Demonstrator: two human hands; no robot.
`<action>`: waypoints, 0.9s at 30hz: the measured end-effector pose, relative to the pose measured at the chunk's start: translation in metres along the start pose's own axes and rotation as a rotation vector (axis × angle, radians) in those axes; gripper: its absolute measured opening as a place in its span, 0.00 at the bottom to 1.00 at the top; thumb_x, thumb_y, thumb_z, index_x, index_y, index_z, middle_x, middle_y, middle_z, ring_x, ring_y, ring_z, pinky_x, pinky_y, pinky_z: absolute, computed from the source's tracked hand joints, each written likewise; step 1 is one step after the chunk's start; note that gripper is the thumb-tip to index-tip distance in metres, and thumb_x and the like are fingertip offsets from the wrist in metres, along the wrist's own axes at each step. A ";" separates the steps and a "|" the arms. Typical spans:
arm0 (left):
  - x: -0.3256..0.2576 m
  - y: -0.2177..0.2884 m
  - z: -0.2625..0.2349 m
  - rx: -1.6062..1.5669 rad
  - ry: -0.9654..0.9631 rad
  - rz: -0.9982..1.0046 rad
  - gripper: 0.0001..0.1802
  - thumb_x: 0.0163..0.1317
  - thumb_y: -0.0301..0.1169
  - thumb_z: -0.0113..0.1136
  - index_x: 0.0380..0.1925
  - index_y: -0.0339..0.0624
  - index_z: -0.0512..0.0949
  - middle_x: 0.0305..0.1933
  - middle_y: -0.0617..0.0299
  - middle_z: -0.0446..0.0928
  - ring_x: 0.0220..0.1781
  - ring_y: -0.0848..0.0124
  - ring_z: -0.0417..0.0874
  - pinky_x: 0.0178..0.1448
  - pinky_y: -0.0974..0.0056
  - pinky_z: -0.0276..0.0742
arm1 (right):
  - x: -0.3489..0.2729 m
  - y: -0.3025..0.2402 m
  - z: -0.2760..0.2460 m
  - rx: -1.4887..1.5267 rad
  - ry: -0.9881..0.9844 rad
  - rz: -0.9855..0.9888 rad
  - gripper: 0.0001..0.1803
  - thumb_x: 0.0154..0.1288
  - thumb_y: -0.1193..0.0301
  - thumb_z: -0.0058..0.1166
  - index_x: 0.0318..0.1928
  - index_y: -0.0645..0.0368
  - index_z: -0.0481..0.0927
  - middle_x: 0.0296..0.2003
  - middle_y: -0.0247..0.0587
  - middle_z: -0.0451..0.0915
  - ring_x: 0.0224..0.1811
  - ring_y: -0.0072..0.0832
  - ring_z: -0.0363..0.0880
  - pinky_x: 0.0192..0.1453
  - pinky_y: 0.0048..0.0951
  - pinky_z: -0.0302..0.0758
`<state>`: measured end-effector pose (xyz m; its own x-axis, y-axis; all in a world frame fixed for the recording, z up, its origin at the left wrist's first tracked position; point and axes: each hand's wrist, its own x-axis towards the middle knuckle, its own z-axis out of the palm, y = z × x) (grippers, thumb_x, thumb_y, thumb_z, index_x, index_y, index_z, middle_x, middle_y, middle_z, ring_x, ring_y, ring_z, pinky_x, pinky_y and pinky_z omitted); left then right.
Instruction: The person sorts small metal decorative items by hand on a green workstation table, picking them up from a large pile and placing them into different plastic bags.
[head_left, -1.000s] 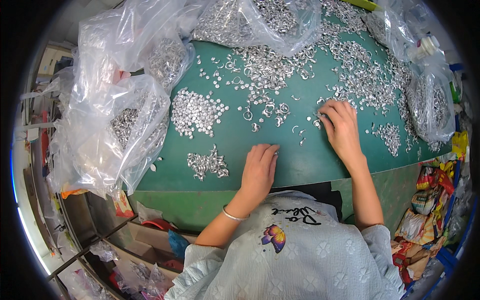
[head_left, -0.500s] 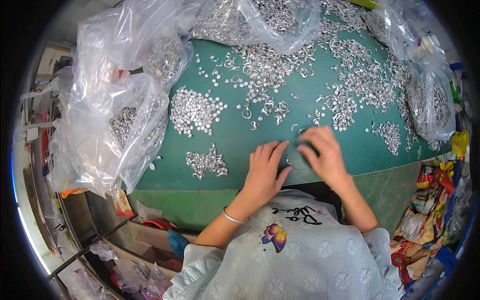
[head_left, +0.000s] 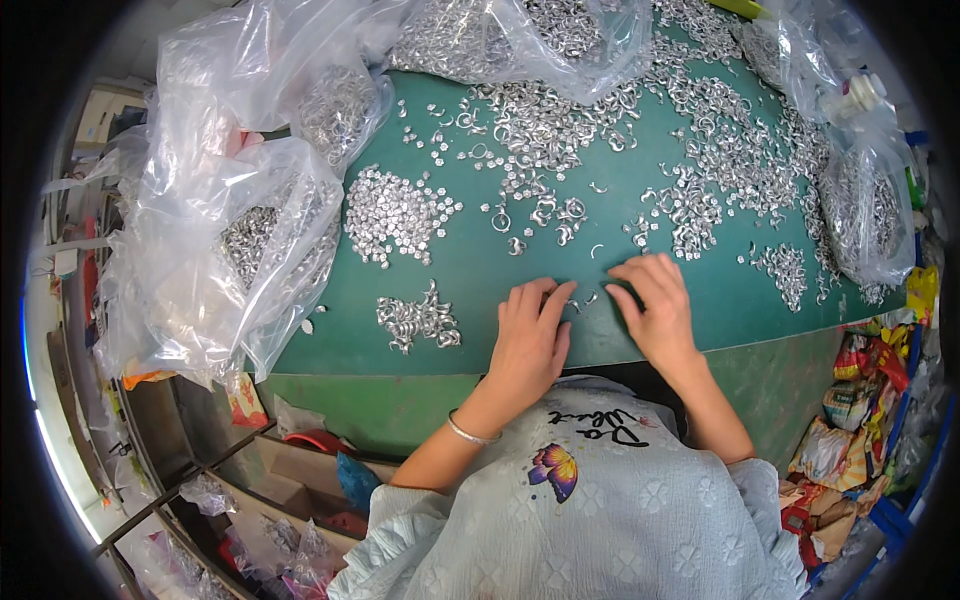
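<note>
My left hand (head_left: 530, 335) rests at the near part of the green tabletop (head_left: 400, 120), thumb and index finger apart. Close to its index fingertip lies a small silver metal piece (head_left: 573, 305). A second, curved silver piece (head_left: 590, 299) lies between my two hands. My right hand (head_left: 660, 312) is curled over the table just to the right, with a gap between thumb and fingers and nothing visible in it. Beyond the hands lies a thin silver crescent (head_left: 597, 251). To the left of my left hand sits a small pile of curved silver pieces (head_left: 420, 318).
A heap of small flower-shaped metal pieces (head_left: 390, 215) lies at the left. Large spreads of silver rings and curved parts (head_left: 540, 120) cover the far side and right. Clear plastic bags (head_left: 270, 250) of metal parts stand along the left, far and right edges.
My right hand, blurred before, has moved a little right and down. The curved piece near its fingertips now shows on the table between both hands. My left hand has hardly moved.
</note>
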<state>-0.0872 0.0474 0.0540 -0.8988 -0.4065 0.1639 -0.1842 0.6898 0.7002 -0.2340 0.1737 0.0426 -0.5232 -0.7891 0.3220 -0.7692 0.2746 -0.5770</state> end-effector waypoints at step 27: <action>-0.032 -0.018 -0.010 0.168 0.205 -0.107 0.21 0.52 0.21 0.65 0.48 0.39 0.77 0.53 0.54 0.73 0.56 0.55 0.72 0.59 0.55 0.62 | -0.067 0.091 -0.094 -0.520 0.297 0.347 0.08 0.53 0.75 0.65 0.30 0.59 0.76 0.37 0.41 0.74 0.42 0.40 0.71 0.45 0.38 0.64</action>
<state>-0.0514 0.0416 0.0433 -0.7746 -0.5834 0.2442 -0.3525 0.7188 0.5992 -0.3031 0.3035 0.0396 -0.7922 -0.4445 0.4182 -0.5763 0.7703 -0.2729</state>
